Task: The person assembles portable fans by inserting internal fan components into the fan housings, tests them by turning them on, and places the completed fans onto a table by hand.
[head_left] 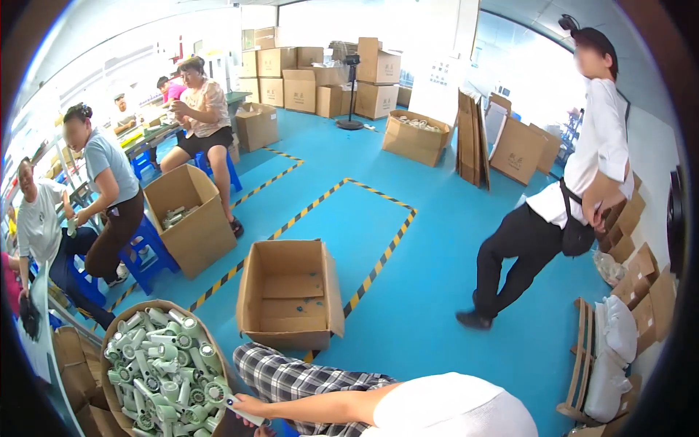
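My right hand reaches in from the right below a white sleeve, its fingers closed around the handle of a pale handheld fan. It is over the right rim of a large carton heaped with light green handheld fans. The held fan's round head seems to lie against the heap. At the lower edge, just below the right hand, a bit of my left hand shows; its fingers are mostly cut off. My leg in plaid trousers lies beyond the right arm.
An open carton with small scraps stands ahead on the blue floor. Left of it, another carton holds some fans. People sit on blue stools at the left. A person in white stands at the right. Cartons are stacked behind.
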Tool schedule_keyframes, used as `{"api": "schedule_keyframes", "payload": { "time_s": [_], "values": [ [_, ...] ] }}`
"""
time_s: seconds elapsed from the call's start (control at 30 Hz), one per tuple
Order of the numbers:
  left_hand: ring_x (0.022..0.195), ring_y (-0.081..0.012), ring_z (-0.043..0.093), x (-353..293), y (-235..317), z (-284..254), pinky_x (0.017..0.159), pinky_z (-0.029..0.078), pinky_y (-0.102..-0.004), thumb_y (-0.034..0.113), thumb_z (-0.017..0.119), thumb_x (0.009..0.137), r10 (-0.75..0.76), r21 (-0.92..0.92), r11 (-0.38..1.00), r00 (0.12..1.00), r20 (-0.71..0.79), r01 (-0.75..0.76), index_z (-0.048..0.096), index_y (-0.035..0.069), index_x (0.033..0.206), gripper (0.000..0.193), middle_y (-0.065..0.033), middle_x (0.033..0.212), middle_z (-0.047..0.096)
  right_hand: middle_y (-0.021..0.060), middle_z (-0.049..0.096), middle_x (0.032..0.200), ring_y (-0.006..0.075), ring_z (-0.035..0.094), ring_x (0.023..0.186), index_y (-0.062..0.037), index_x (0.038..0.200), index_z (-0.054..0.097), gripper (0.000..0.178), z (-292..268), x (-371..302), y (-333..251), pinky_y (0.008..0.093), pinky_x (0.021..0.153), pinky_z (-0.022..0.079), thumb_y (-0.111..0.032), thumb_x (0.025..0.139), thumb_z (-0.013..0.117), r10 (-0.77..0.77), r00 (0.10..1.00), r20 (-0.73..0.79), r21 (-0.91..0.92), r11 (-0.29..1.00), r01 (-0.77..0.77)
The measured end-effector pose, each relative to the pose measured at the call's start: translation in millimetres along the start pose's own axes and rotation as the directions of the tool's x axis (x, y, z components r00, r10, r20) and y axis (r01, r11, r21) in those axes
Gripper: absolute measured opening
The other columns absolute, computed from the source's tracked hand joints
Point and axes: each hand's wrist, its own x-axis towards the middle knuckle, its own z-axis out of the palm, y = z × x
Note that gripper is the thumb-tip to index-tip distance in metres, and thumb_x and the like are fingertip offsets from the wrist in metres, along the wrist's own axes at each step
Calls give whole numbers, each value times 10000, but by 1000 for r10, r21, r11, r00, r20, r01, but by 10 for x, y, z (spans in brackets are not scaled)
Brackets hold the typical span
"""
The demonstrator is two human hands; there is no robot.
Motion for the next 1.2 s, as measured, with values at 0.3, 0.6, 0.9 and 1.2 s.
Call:
{"api": "schedule_keyframes", "payload": {
  "time_s": [0.3, 0.6, 0.9, 1.2],
  "values": [
    [544, -118, 418, -63, 110, -405, 535, 337, -277, 379, 393, 939, 146, -457, 880, 989, -2, -131, 565, 113, 742, 373, 22, 613, 504, 121, 617, 761, 178, 619, 602, -62, 1067, 483, 344, 119, 33, 327, 332, 536, 502, -252, 790, 556, -230, 968, -99, -351, 918, 183],
    [951, -214, 543, -111, 104, -455, 828, 428, -347, 355, 399, 944, 228, -416, 897, 963, 145, -150, 534, 37, 1154, 404, -87, 1040, 588, 100, 606, 759, 183, 595, 570, -46, 1070, 467, 344, 86, 141, 379, 324, 495, 488, -296, 833, 480, 17, 994, -106, -118, 993, -30],
    [734, -139, 538, -342, 228, -125, 681, 453, -292, 277, 442, 927, 184, -335, 923, 981, -55, -192, 587, 31, 1044, 308, -29, 836, 591, 115, 612, 788, 222, 611, 665, -42, 1014, 506, 330, 133, 104, 467, 354, 605, 483, -312, 824, 497, -77, 996, -41, -278, 959, 62],
    [452, -46, 373, -307, 253, -24, 424, 316, -206, 307, 449, 915, 182, -292, 934, 978, -104, -205, 602, 98, 908, 259, 56, 606, 492, 63, 593, 711, 170, 589, 601, -83, 983, 515, 271, 73, 262, 616, 323, 552, 477, -315, 844, 496, -137, 989, -60, -299, 948, 113]
  ]
}}
